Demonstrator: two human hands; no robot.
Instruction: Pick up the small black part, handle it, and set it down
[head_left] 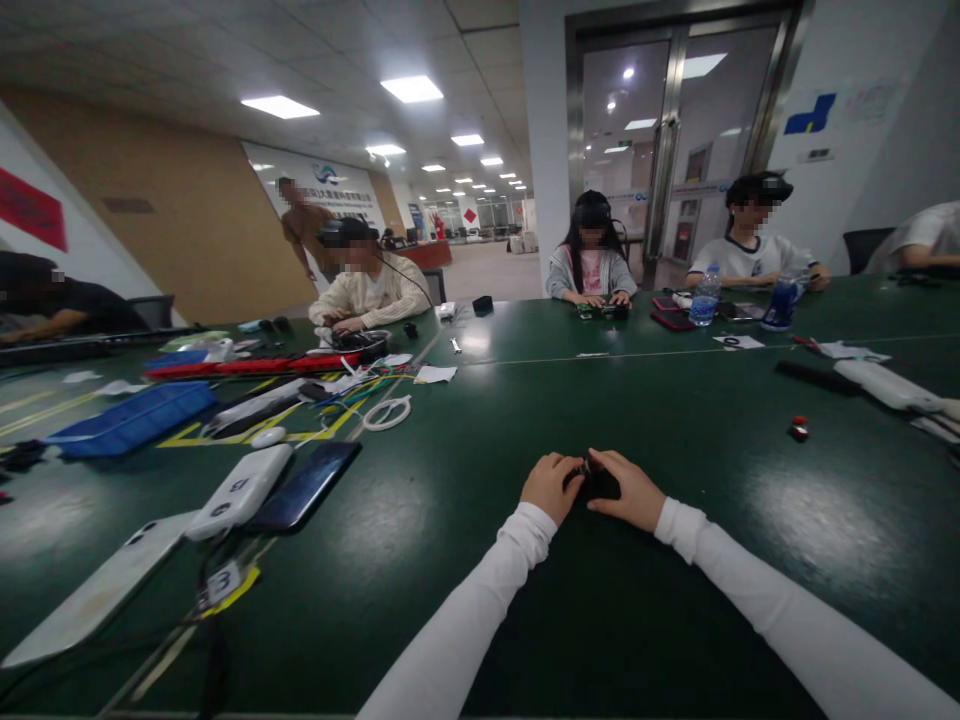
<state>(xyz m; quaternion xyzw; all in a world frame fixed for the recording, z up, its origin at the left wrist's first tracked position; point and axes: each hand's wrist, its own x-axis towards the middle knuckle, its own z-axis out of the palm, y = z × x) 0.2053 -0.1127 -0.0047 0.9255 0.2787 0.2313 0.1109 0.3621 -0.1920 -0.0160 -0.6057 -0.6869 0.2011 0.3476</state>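
– So, fingers?
– Gripping small dark object (588, 468) with left hand (551, 486) and right hand (628, 491), between them over green tabletop (480, 440).
– Obstacles?
– Got dark phone (309, 487) and white device (241, 490) off left, blue tray (131, 424) beyond; red-topped piece (799, 429) off right.
– Room, edges?
– Got tabletop stretching forward from both hands, seated people (590, 268) along far edge.

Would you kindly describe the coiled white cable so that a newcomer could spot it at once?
On the green table, look beyond and left of the person's left hand to the tangle of coloured wires. The white cable lies at its near right edge. Its round coil sets it apart from the straggling wires and flat paper.
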